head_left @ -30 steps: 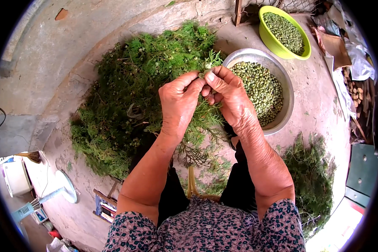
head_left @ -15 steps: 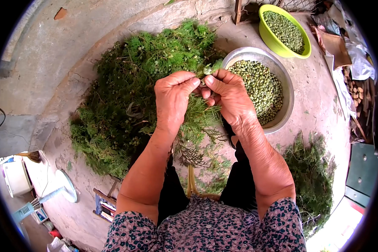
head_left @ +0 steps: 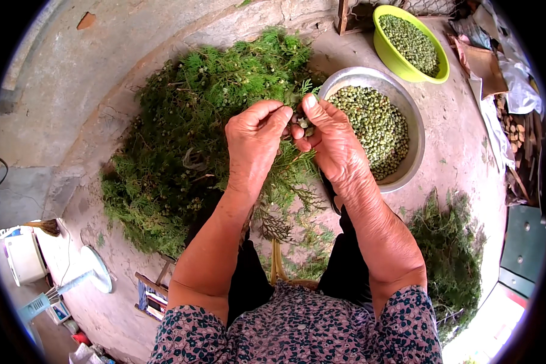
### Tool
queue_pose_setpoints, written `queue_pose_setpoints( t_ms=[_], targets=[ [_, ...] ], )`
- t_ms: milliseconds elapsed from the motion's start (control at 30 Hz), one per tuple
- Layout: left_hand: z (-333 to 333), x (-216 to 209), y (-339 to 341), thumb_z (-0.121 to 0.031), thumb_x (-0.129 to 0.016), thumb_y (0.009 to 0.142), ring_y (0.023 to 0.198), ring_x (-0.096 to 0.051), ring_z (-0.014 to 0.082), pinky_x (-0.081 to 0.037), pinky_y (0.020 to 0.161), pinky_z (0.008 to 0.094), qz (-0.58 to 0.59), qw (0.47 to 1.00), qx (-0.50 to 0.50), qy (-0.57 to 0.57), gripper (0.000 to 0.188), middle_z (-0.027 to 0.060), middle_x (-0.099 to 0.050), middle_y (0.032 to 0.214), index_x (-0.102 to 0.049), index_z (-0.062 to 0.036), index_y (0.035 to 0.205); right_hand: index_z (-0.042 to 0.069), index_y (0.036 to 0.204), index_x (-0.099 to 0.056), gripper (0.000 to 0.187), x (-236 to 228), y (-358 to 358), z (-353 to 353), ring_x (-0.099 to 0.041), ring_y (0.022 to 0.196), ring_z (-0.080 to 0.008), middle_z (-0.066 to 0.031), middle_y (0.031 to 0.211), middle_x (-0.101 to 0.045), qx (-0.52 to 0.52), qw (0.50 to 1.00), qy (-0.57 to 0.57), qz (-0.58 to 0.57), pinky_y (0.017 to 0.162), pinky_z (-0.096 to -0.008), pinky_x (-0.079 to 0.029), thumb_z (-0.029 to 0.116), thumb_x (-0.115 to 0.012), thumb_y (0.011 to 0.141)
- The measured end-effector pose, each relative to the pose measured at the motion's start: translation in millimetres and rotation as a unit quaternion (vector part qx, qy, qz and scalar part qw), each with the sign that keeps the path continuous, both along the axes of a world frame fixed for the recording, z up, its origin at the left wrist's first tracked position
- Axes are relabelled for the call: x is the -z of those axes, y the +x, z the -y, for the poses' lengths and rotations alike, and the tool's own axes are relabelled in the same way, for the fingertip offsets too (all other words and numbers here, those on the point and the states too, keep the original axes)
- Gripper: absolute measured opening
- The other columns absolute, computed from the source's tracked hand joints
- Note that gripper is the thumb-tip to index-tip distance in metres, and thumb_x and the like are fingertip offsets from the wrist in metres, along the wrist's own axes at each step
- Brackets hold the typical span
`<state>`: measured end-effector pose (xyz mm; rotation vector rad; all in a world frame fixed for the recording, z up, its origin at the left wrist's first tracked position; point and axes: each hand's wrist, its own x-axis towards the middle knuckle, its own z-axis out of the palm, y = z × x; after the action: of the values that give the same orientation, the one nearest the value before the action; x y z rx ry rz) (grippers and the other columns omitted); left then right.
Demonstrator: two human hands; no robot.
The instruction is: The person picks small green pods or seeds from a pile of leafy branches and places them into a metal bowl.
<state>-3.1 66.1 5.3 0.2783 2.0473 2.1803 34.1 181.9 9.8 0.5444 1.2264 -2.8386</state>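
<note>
Both hands meet above the near edge of a big heap of cut evergreen branches (head_left: 164, 158). My left hand (head_left: 252, 142) pinches a small evergreen sprig (head_left: 306, 88) between thumb and fingertips; its leafy tip shows beyond the fingers. My right hand (head_left: 340, 145) is curled, with a few small green cones (head_left: 305, 124) in its fingers and its thumb raised. Just right of that hand stands a metal basin (head_left: 414, 145), holding many round green cones (head_left: 373, 130). The exact grip on the sprig's stem is hidden by the fingers.
A lime-green plastic basin (head_left: 385, 51) with more cones stands at the far right. A smaller branch pile (head_left: 446, 255) lies to the near right. Firewood (head_left: 519, 136) and plastic sheeting (head_left: 522, 91) line the right side; a pale blue fan (head_left: 97, 270) lies at left.
The right thumb has lifted and the right fingers have opened slightly, so that cones now show between them. The sprig has shifted and its tip stands more upright.
</note>
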Motion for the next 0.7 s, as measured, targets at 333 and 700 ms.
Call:
queue_pose_setpoints(
  t_ms=[333,700],
  targets=[
    [-1,5,2,0.0,-0.062,0.076,0.053,-0.053,0.0065,-0.043,0.048,0.0202,-0.091,0.995,0.028,-0.044,0.006,0.0034,-0.058,0.061,-0.06,0.0054,0.076,0.005,0.078,-0.053,0.022,-1,0,-5,-0.046,0.049,-0.0094,-0.0019,0.068,-0.052,-0.002,0.998,0.005,0.056,0.038,-0.0205,-0.033,0.024,-0.063,0.081],
    [4,-1,-4,-0.002,-0.063,0.076,0.058,-0.052,0.0083,-0.042,0.053,0.0206,0.034,0.994,0.03,0.102,0.008,0.0043,-0.061,0.07,-0.063,0.0024,0.082,-0.003,0.094,-0.053,0.016,-3,3,-6,-0.051,0.06,-0.0122,-0.0063,0.074,-0.055,-0.036,0.999,-0.035,-0.013,0.047,-0.021,-0.038,0.01,-0.053,0.085]
  ],
)
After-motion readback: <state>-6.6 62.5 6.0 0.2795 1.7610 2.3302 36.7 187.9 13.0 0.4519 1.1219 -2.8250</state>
